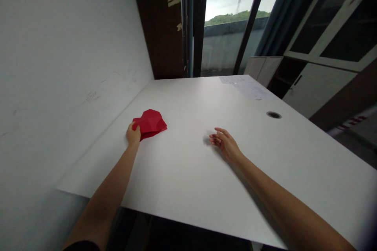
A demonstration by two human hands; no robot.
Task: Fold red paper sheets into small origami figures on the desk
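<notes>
Bare left forearm (110,186) and right forearm (282,192) reach out over a white desk (176,188), the left hand (133,134) narrowly pinching a crumpled red sheet (150,122), perhaps cloth or thin plastic, near the desk's left edge, while the right hand (225,144) lies open and empty, well apart.

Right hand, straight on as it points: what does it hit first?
The right hand would probably meet the white wall, just past the red cloth; depth is unclear, so it may clip the cloth.
</notes>
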